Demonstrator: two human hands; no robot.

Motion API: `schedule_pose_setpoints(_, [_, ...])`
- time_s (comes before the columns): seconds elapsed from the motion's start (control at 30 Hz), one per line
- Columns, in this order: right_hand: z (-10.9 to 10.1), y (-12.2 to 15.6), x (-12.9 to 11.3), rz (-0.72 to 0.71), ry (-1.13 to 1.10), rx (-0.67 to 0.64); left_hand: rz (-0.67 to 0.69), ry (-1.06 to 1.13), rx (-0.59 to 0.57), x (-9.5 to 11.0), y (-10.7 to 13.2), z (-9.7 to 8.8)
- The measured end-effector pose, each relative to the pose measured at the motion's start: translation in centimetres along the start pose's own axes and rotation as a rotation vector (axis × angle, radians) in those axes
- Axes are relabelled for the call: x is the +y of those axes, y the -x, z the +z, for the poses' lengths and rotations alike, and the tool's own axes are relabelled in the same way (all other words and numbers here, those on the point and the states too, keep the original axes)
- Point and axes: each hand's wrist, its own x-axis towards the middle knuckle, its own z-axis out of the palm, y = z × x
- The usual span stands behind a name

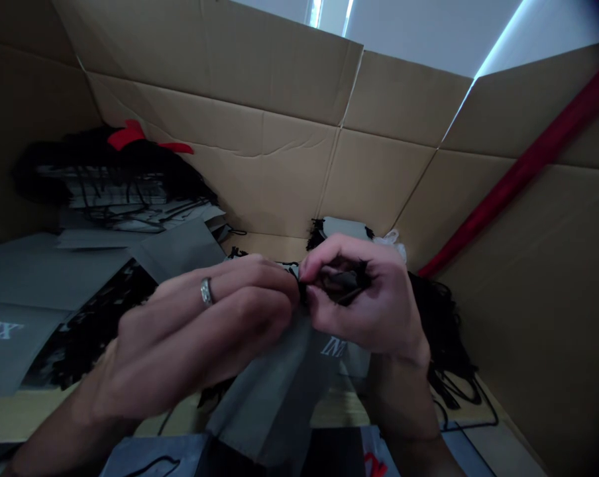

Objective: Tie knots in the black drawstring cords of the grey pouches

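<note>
Closest to the camera, the left hand reaches in with fingers bent together; its tips are tucked out of sight, so I can't tell what they grip. Against it, the right hand curls loosely, thumb and forefinger pinched on a black cord, more dark stuff lying in its hollow. Below both hangs a grey bag, just over the wooden table and its near edge. In this dim light, I'd say a loose pinch could let the cord slip, and a hard tug could crease the bag or twist it round. Its long axis slants from the fingertips down towards the wearer, slightly leftward, the partly covered lettering facing up.
</note>
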Motion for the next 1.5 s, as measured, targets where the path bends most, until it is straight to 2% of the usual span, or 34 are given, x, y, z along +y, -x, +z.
schedule_pose_setpoints(0.1, [0.1,0.2,-0.1,0.018,-0.021,0.030,0.081,-0.063,-0.086,-1.6,0.0,0.0])
schedule_pose_setpoints(0.27, [0.1,0.2,0.4,-0.004,-0.129,-0.017,-0.051,0.006,-0.004,-1.9,0.3,0.4])
schedule_pose_setpoints(0.47, [0.3,-0.1,0.3,0.025,-0.149,-0.020,-0.035,0.188,0.164,-1.6,-0.4,1.3])
schedule_pose_setpoints(0.7, [1.3,-0.8,-0.3,0.034,-0.219,0.050,-0.008,0.381,0.199,-2.6,-0.9,1.9])
schedule_pose_setpoints(0.77, [1.5,-0.8,-0.3,0.021,-0.205,0.067,0.008,0.360,0.196,-2.7,-1.0,1.8])
schedule_pose_setpoints(0.9, [1.6,-0.4,-0.1,-0.013,-0.127,0.129,0.049,0.185,0.166,-2.6,-1.0,1.3])
schedule_pose_setpoints(1.0, [1.4,0.0,-0.2,-0.018,-0.045,0.159,0.006,0.042,0.113,-2.2,-0.6,0.8])
schedule_pose_setpoints(1.17, [1.0,0.4,-0.5,-0.001,-0.086,0.120,-0.009,-0.124,0.050,-2.0,0.1,0.6])
schedule_pose_setpoints(1.27, [0.8,0.4,-0.6,-0.011,-0.119,0.102,0.014,-0.129,0.044,-2.0,0.1,0.6])
schedule_pose_setpoints(1.5, [0.5,0.2,-0.3,-0.079,-0.163,0.061,0.020,0.010,0.151,-1.5,-0.8,1.1])
